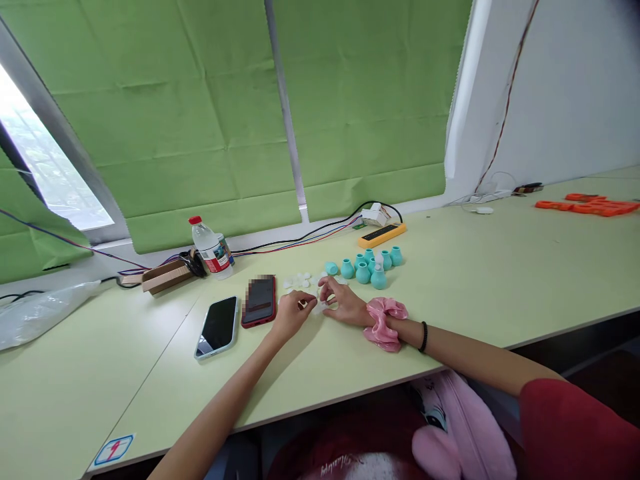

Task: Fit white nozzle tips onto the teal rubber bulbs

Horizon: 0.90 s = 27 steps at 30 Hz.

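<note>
My left hand [294, 312] rests low over the table, thumb and forefinger pinched together on something too small to make out. Close to its right, my right hand [347, 307] has its fingers curled, with a small translucent white piece [323, 306] at the fingertips. Similar whitish discs [300, 280] lie scattered just behind both hands, some hidden by the fingers. Beyond my right hand stands a group of several turquoise vase-shaped pieces [363, 273] with narrow necks. One of them lies tipped over, and a whitish piece [379, 259] sits at the top of another.
Left of my hands lie a dark phone with a red case [259, 301] and a light-cased phone [217, 327]. Farther back are a red-capped bottle [212, 250], an open cardboard box [167, 276], cables, and a yellow-black device [383, 236]. Orange parts [587, 206] lie far right.
</note>
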Tool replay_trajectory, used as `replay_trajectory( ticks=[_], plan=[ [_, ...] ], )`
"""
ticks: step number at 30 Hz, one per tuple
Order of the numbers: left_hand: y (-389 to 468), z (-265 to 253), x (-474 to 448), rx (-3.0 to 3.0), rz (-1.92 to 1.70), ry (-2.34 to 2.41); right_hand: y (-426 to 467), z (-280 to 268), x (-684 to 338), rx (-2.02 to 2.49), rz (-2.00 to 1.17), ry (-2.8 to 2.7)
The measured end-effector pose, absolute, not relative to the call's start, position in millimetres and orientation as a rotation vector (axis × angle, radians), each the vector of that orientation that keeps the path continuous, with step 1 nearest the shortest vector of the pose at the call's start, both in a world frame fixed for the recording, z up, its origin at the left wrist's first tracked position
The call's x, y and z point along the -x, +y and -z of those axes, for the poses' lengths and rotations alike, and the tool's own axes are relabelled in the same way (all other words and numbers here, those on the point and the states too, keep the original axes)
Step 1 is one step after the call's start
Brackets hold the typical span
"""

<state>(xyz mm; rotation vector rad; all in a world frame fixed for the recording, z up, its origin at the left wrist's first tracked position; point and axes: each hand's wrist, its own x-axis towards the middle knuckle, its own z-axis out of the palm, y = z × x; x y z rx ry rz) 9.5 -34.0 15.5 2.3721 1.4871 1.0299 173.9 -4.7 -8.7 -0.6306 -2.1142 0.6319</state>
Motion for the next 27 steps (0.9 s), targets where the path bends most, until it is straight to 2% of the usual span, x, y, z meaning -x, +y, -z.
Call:
replay_trajectory(
  ticks=[14,21,24,27],
  plan=[
    [-20.9,-3.0,-3.8,-2.013,-1.02,1.363,-4.8,9.6,-174.6,0.567,-0.578,-2.21],
    [-26.5,-4.9,-5.8,-2.109,-1.014,1.282,-5.7,10.8,-174.9,0.569,-0.535,-2.222],
    [-27.1,-1.5,-8.1,-2.077,-0.999,1.271,-5.8,6.5,-173.9,0.621,-0.435,-2.257],
    [-28.0,1.2,-11.0,-2.045,-1.037,1.28,-23.7,-4.1,-177.1,0.666,-0.155,-2.323]
  ],
)
